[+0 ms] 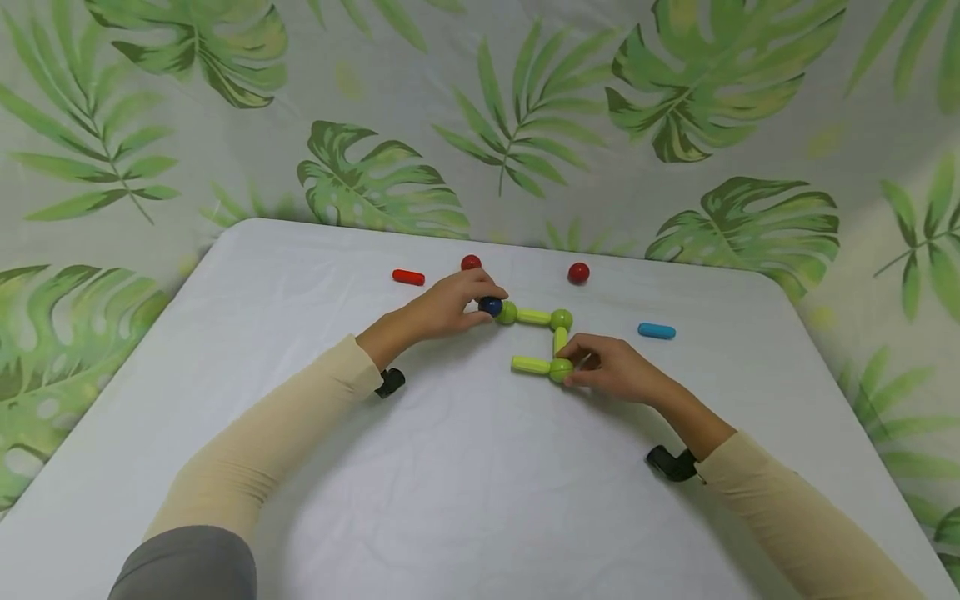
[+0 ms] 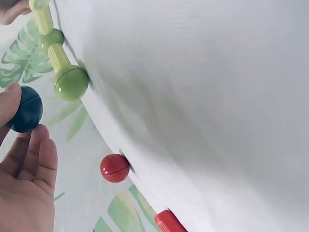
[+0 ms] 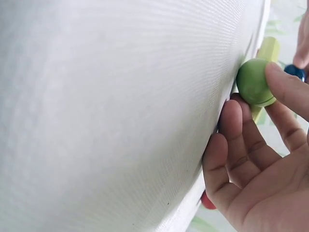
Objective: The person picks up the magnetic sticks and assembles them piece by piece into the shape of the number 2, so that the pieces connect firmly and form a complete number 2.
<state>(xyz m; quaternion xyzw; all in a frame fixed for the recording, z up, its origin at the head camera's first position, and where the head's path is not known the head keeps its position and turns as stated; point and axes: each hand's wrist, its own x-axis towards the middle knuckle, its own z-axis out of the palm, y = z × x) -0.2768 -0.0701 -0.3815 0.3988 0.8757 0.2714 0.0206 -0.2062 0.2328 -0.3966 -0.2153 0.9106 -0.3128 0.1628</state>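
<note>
My left hand (image 1: 453,305) pinches a dark blue ball (image 2: 29,109) between thumb and fingers. In the left wrist view a gap separates that ball from the nearest green ball (image 2: 71,82), which ends a chain of green balls and light green rods. The chain bends at a corner ball (image 1: 561,319), runs down a short rod (image 1: 560,339), and turns left into another rod (image 1: 530,365). My right hand (image 1: 617,368) grips the near green ball (image 3: 255,83) of this chain, thumb on one side and fingers on the other.
Beyond my left hand lie a red rod (image 1: 408,277) and a red ball (image 1: 471,262). A second red ball (image 1: 578,272) sits near the table's back edge, and a blue rod (image 1: 657,331) lies to the right. White cloth covers the table (image 1: 465,500); a leaf-patterned curtain (image 1: 390,179) hangs behind.
</note>
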